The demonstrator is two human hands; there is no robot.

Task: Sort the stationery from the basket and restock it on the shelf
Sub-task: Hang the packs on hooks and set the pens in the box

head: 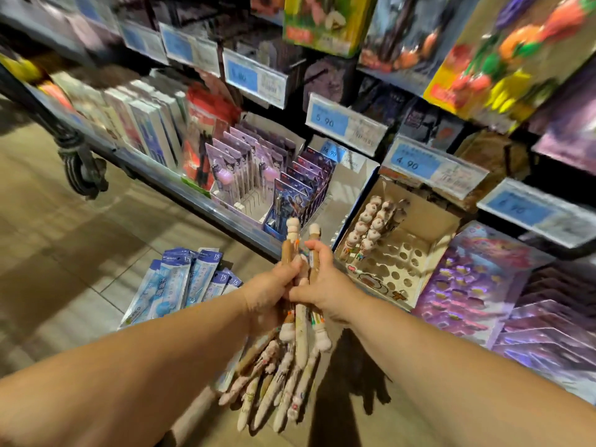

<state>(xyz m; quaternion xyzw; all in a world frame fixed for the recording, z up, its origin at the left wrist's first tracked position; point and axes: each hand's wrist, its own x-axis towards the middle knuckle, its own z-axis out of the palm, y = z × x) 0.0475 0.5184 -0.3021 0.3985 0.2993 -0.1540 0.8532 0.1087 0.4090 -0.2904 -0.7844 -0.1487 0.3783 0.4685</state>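
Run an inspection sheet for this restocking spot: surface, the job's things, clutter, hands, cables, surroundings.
Surface: tiled floor in front of a low shelf; the view is blurred towards the edges.
Job's things: bundle of pens with figure tops, held in front of the shelf; cardboard display box on the shelf, with standing pens in its left holes and most other holes empty.
Clutter: ruler packs lying fanned on the floor beside the shelf.
Grippers: left hand and right hand both grip the bundle.
Cables: nothing seen.
Surroundings: blue price tags, carded stationery on the shelf, a caster wheel at left.
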